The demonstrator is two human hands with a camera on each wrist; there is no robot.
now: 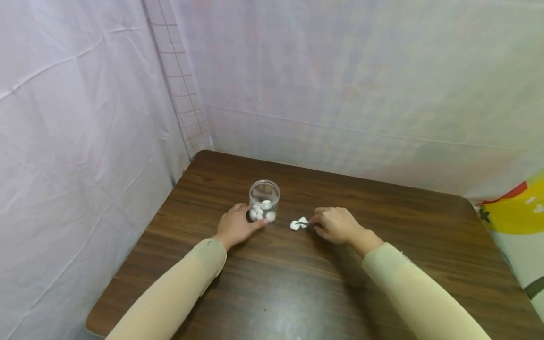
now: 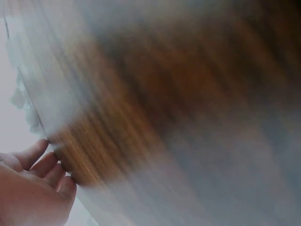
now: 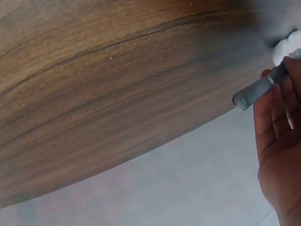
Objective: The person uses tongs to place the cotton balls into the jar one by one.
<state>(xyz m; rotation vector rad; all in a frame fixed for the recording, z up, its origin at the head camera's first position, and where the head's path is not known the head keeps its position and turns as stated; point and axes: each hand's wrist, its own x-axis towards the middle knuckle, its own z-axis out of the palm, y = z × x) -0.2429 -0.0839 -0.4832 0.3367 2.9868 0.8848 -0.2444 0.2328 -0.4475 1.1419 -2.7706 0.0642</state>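
Observation:
A clear round jar (image 1: 264, 194) stands lidless on the table, with several soft white balls like cotton balls (image 1: 257, 211) inside. My left hand (image 1: 238, 224) holds the jar low on its left and near side, the thumb across the front. To the right of the jar, two more white balls (image 1: 294, 225) lie close together on the wood. My right hand (image 1: 336, 224) pinches a slim utensil with a grey handle (image 3: 256, 92). Its thin tip reaches the white balls in the head view; the tip's exact shape cannot be told.
The brown wood-grain table (image 1: 272, 278) has rounded corners. Pale cloth (image 1: 361, 85) hangs behind it and along its left side. Past the right edge is a yellow and red patterned item (image 1: 518, 212).

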